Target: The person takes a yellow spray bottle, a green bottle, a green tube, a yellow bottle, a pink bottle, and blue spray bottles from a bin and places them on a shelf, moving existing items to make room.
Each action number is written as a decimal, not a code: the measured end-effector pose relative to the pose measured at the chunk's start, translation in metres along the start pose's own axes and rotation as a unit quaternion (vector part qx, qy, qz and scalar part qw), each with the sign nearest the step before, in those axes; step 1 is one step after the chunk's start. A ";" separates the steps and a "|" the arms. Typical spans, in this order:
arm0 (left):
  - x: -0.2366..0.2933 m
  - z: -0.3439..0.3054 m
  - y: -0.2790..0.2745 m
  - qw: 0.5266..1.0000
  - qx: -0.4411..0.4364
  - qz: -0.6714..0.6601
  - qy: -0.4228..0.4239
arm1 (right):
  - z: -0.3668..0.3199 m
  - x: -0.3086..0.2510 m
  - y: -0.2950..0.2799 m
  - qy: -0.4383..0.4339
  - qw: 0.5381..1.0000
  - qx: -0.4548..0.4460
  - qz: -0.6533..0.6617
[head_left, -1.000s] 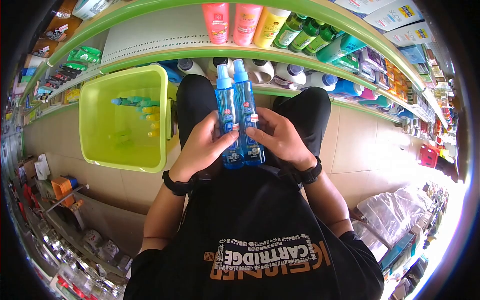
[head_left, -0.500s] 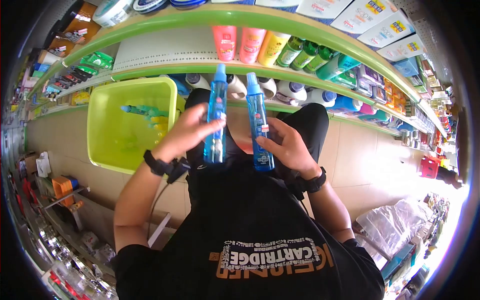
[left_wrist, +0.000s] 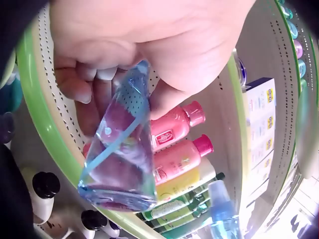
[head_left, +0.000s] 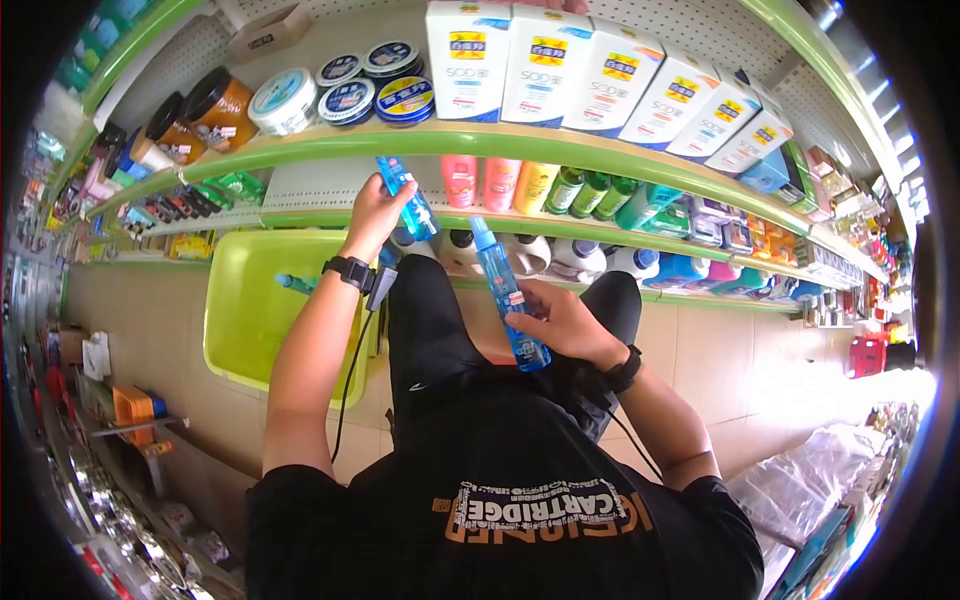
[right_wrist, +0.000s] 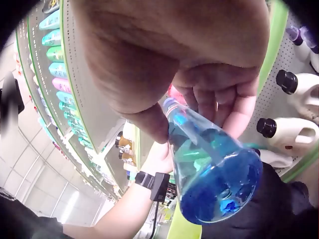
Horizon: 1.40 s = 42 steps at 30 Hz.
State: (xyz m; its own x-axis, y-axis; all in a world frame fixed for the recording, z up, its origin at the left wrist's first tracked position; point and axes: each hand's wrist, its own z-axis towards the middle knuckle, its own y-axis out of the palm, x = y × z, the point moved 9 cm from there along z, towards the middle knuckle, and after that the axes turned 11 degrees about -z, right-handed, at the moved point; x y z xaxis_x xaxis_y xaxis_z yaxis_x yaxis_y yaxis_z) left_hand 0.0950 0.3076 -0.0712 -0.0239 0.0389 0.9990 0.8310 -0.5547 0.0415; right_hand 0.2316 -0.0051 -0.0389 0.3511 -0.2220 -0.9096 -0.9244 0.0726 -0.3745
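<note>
At the green shelf (head_left: 600, 148) the left hand (head_left: 372, 212) grips the raised bottle (head_left: 410, 208). Below the shelf the right hand (head_left: 562, 322) grips the lower bottle (head_left: 503, 285). Only the wrist views show fingers (left_wrist: 72, 79) curled round each bottle's body.

On my feed the green-edged shelf unit (head_left: 480, 140) spans the far side. On its upper board I see white boxes (head_left: 545, 65), with round tins (head_left: 345, 90) left of them. One board lower stand coloured bottles (head_left: 500, 182). Beige floor tiles (head_left: 720, 335) lie below the unit, glaring bright at their right end.
</note>
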 end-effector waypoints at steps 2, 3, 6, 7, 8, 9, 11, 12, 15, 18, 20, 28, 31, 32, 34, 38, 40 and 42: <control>-0.002 0.008 -0.002 1.000 0.005 -0.026 0.005 | -0.006 0.002 0.003 0.004 0.998 0.005 0.063; -0.004 0.011 -0.004 0.998 0.018 -0.053 0.010 | -0.009 0.004 0.003 0.004 0.998 0.011 0.065; -0.015 0.026 -0.009 0.999 0.009 0.013 0.040 | -0.017 0.020 0.004 0.027 0.998 0.028 0.043; -0.009 0.029 -0.007 0.996 0.005 0.047 0.070 | -0.019 0.026 0.005 0.033 0.997 0.032 0.055; -0.007 0.031 -0.005 0.991 0.000 0.111 0.078 | -0.022 0.030 0.006 0.038 0.996 0.037 0.068; -0.007 0.033 -0.003 0.990 -0.009 0.114 0.080 | -0.024 0.033 0.004 0.039 0.996 0.046 0.072; -0.012 0.039 0.007 0.980 -0.050 0.176 0.081 | -0.028 0.035 0.003 0.048 0.994 0.053 0.077; -0.014 0.040 0.013 0.979 -0.073 0.173 0.084 | -0.029 0.037 0.001 0.046 0.994 0.063 0.082; -0.006 0.042 0.027 0.967 -0.091 0.237 0.035 | -0.030 0.045 0.001 0.059 0.992 0.071 0.089; -0.008 0.046 0.039 0.965 -0.131 0.227 -0.003 | -0.034 0.047 0.001 0.060 0.989 0.075 0.112; -0.014 0.053 0.046 0.957 -0.165 0.232 -0.063 | -0.035 0.042 0.001 0.050 0.986 0.076 0.137; -0.026 0.058 0.045 0.964 -0.178 0.176 -0.088 | -0.040 0.060 0.004 0.049 0.985 0.083 0.142; -0.032 0.059 0.046 0.965 -0.180 0.158 -0.104 | -0.040 0.064 0.006 0.046 0.985 0.089 0.140; -0.032 0.059 0.046 0.965 -0.180 0.158 -0.104 | -0.041 0.065 0.006 0.040 0.984 0.095 0.143; -0.032 0.057 0.048 0.968 -0.187 0.125 -0.111 | -0.041 0.065 0.006 0.047 0.984 0.089 0.145; -0.037 0.058 0.048 0.973 -0.182 0.099 -0.102 | -0.041 0.066 0.009 0.054 0.984 0.080 0.148; -0.040 0.058 0.046 0.974 -0.178 0.084 -0.109 | -0.040 0.063 0.011 0.052 0.984 0.075 0.155; -0.039 0.058 0.046 0.975 -0.175 0.083 -0.109 | -0.039 0.059 0.012 0.048 0.983 0.075 0.163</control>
State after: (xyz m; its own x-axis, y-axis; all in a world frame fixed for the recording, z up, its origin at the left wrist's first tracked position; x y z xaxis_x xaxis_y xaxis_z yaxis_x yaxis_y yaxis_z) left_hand 0.1664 0.3283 -0.1095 0.2454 0.0782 0.9663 0.5711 -0.8171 -0.0789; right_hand 0.2356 -0.0550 -0.0900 0.0181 -0.2538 -0.9671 -0.9506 0.2955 -0.0953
